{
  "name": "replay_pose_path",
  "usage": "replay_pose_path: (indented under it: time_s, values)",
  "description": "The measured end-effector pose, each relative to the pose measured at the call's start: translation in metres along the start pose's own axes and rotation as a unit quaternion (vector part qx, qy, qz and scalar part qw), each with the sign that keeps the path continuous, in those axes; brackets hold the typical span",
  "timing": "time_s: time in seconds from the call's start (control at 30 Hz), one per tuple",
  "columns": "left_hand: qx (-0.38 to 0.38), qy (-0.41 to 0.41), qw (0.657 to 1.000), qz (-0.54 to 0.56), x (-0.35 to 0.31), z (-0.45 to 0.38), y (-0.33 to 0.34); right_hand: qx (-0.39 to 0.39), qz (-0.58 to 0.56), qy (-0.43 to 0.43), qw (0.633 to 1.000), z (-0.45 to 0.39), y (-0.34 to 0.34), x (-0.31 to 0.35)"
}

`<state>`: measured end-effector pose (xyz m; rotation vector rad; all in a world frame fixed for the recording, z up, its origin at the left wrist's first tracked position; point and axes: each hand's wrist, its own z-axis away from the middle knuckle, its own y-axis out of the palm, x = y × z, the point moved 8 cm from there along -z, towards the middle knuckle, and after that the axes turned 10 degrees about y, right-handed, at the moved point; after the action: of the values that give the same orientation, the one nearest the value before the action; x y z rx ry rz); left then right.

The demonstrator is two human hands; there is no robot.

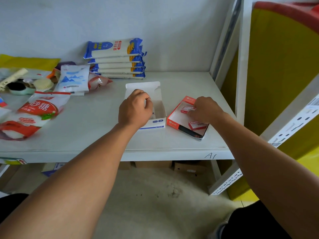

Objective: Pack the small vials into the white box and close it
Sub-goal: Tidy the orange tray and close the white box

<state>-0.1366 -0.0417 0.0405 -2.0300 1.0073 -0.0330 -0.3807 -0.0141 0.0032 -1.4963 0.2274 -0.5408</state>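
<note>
We see a pale grey shelf (pixel 96 128) against a white wall, with a yellow panel (pixel 283 69) beyond the upright post on the right. At the back of the shelf lies a stack of blue-and-white noodle packets (pixel 117 59), and to the left a heap of bags, among them a red-and-white sugar bag (pixel 39 111) and a white bag with blue mountains (pixel 73 79).

Near the front edge, towards the right, sits the white box (pixel 159 116), its lid flap (pixel 143 87) tipped up and back. Just beside it, on its right, lies a red tray (pixel 179 118) with a dark bottom edge, holding small red-and-white packs (pixel 196 125); we cannot tell whether these are the vials.

Our left hand (pixel 134 109) hovers over the left part of the white box, fingers curled inward in a loose fist; we cannot tell whether it holds anything. Our right hand (pixel 206 109) rests over the red tray, fingers bent down onto one of the small packs (pixel 186 110) near the tray's upper end; whether it has closed on it we cannot tell.
</note>
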Motion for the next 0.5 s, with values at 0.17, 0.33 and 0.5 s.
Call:
replay_pose_path:
  time_s: [0.17, 0.33, 0.5]
  values:
    - [0.0, -0.003, 1.0, -0.005, 0.0003, -0.0036, -0.0011, -0.022, -0.051, 0.012, 0.998, 0.0027, 0.0051, -0.0025]
    - [0.001, -0.006, 1.0, -0.007, -0.0005, -0.0057, -0.0005, -0.041, -0.077, 0.011, 0.996, 0.0051, 0.0045, -0.0061]
    - [0.003, -0.008, 1.0, -0.003, -0.0028, -0.0056, 0.0018, -0.005, -0.092, -0.001, 0.996, 0.0039, 0.0051, -0.0089]
